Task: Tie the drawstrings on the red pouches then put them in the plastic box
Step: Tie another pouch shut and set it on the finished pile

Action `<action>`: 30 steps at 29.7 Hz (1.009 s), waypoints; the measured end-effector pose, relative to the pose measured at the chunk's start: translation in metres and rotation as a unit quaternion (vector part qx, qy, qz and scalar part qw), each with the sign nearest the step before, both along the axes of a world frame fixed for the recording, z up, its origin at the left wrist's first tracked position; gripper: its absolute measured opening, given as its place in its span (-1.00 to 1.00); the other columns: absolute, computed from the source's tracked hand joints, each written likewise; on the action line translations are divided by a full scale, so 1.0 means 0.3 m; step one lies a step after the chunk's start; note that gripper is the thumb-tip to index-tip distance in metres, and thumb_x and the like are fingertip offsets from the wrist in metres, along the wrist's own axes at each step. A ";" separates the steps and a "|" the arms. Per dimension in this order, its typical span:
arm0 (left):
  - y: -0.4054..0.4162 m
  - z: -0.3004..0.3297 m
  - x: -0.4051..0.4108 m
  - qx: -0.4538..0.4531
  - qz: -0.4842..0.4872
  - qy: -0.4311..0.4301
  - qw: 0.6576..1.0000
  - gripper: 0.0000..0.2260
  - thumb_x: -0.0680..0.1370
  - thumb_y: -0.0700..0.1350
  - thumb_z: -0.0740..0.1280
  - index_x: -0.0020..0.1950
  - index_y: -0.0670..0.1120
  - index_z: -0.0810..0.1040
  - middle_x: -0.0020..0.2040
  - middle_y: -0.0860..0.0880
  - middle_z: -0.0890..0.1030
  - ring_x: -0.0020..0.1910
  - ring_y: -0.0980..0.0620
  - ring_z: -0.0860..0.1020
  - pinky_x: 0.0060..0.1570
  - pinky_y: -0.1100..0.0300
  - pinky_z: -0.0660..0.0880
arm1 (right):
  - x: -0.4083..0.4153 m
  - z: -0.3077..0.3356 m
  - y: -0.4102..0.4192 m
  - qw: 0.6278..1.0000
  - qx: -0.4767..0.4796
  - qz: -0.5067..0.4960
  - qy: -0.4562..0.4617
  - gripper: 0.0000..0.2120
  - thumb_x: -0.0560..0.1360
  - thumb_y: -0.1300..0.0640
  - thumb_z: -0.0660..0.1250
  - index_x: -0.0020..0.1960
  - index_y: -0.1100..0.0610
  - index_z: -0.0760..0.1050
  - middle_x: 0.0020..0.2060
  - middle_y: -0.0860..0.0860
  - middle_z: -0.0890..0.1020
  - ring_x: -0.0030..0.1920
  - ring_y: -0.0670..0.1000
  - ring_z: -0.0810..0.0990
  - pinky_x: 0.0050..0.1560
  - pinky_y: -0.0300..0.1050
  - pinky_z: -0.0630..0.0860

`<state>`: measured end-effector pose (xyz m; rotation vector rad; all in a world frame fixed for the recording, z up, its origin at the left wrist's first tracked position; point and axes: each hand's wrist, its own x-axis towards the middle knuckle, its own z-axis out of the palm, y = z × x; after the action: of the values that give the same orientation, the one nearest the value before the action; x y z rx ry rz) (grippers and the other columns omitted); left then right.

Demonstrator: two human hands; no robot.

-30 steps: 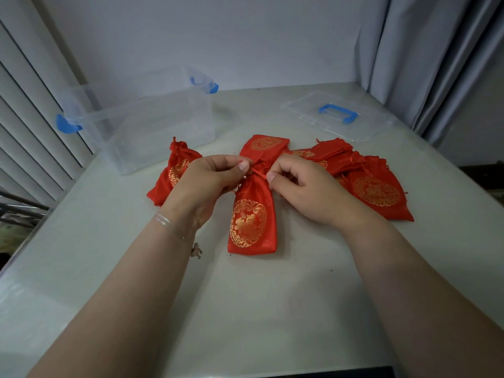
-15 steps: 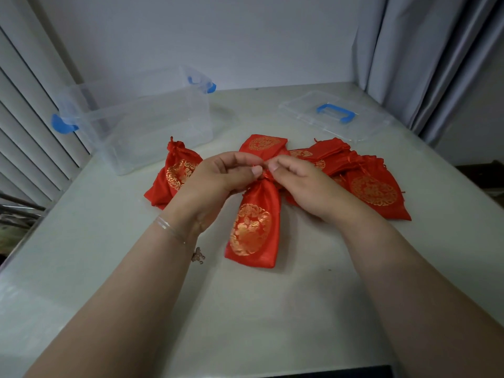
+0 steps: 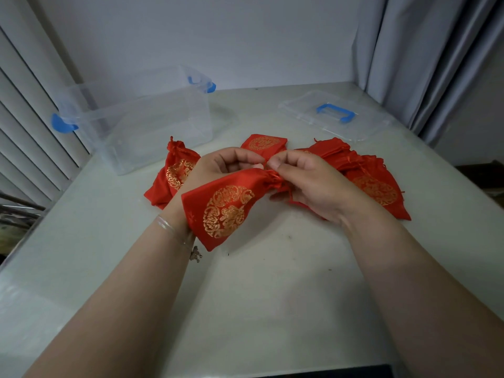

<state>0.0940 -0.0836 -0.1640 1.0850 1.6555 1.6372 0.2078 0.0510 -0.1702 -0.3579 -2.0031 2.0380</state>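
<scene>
Evidently the tying step is under way. Left of the held pouch (image 3: 223, 208), the plastic box (image 3: 152, 124) stands without its lid, a cinched pouch (image 3: 174, 170) lying between them. The left hand (image 3: 218, 167) and right hand (image 3: 311, 184) each pinch the drawstrings (image 3: 274, 177) at the gathered neck, lifted off the surface (image 3: 272, 296). Next comes pulling the knot snug, then carrying the pouch left into the box. Fingertips cover the knot, so whether it is finished is unclear; right of the pouch, the pile (image 3: 376, 184) lies partly behind the right hand.

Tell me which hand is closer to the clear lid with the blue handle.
Right. The right hand is at the table's middle, below and left of the lid. The left hand sits farther left, toward the plastic box.
</scene>
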 end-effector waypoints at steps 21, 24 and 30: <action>0.006 -0.026 0.023 -0.119 0.113 0.236 0.958 -0.93 0.47 -0.11 0.45 -0.06 0.00 0.68 -0.15 0.07 0.69 -0.18 0.20 0.63 -0.07 0.33 0.55 | 0.000 -0.021 0.008 0.935 0.352 -0.035 -0.014 -0.80 0.54 0.14 0.28 -0.22 -0.06 0.41 -0.35 -0.12 0.48 -0.37 -0.20 0.40 -0.30 -0.27 0.36; 0.000 -0.014 0.031 -0.124 0.117 0.223 0.960 -0.91 0.49 -0.14 0.43 -0.03 -0.06 0.69 -0.15 0.00 0.70 -0.19 0.15 0.63 -0.11 0.36 0.55 | 0.003 -0.012 0.006 0.926 0.375 -0.048 0.004 -0.79 0.54 0.15 0.29 -0.22 -0.08 0.40 -0.33 -0.12 0.51 -0.34 -0.19 0.43 -0.29 -0.30 0.37; -0.002 0.010 0.058 -0.052 0.114 0.055 0.991 -0.88 0.47 -0.26 0.43 0.00 -0.21 0.65 -0.11 -0.27 0.66 -0.28 0.07 0.61 -0.21 0.34 0.57 | 0.010 -0.004 0.050 0.963 0.265 -0.040 -0.006 -0.92 0.53 0.14 0.32 -0.13 0.01 0.53 -0.24 -0.02 0.61 -0.23 -0.11 0.54 -0.11 -0.14 0.48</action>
<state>0.1114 -0.0842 -0.1610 0.9799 1.9765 1.6320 0.2108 0.0661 -0.1715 -0.3271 -2.3887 1.3759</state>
